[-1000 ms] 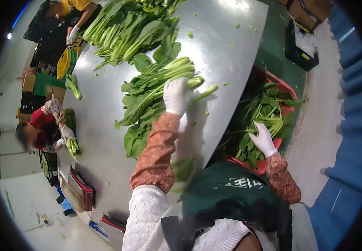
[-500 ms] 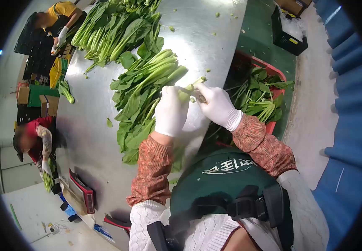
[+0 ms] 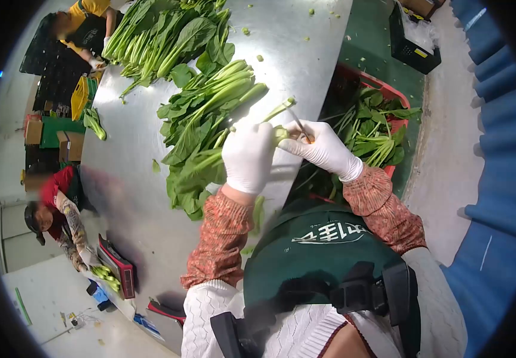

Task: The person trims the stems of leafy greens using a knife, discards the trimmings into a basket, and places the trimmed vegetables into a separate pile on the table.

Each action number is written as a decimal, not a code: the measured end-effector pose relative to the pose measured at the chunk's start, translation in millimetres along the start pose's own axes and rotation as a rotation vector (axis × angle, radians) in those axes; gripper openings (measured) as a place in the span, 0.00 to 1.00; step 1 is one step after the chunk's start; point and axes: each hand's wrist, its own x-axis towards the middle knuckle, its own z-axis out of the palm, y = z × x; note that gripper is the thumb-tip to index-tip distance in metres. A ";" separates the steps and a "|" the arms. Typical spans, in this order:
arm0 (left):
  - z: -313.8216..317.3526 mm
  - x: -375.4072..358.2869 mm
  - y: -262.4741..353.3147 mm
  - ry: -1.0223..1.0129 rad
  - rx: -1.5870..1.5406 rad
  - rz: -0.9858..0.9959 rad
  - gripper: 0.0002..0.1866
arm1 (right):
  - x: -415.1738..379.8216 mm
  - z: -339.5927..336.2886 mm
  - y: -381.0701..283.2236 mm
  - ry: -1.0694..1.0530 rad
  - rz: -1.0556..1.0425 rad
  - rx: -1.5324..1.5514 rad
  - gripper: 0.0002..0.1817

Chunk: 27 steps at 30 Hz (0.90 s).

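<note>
My left hand (image 3: 249,158), in a white glove, is closed around a leafy green vegetable (image 3: 280,133) whose pale cut end points toward my right hand. My right hand (image 3: 328,149), also gloved, grips a small knife (image 3: 300,125); its dark narrow blade shows above the fingers, right by the stalk's end. Beyond my left hand lies a bunch of leafy greens (image 3: 210,113) on the metal table (image 3: 144,197), stems toward the right. A loose piece of stalk (image 3: 279,110) sits just above my hands.
A larger heap of greens (image 3: 168,45) covers the table's far end. Below the right edge stands a red crate (image 3: 402,98) with leaves in it; a black crate (image 3: 413,45) is farther off. Two co-workers are at the left, near a red-edged scale (image 3: 125,277).
My right hand has shifted slightly right and the knife blade now shows. The stalk piece near my hands stands farther out. At the left, a co-worker has brought greens toward the scale.
</note>
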 end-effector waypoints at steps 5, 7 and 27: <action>12.0 -9.8 5.9 0.088 0.042 -0.032 0.16 | -4.7 7.6 11.4 -0.014 0.084 0.088 0.15; 9.1 -20.6 5.4 0.025 -0.133 -0.110 0.19 | -10.3 9.1 -1.1 -0.039 0.147 0.119 0.13; -20.3 -72.3 -53.5 -0.224 -0.180 -0.354 0.17 | -21.1 -43.5 23.3 0.043 0.159 -0.483 0.10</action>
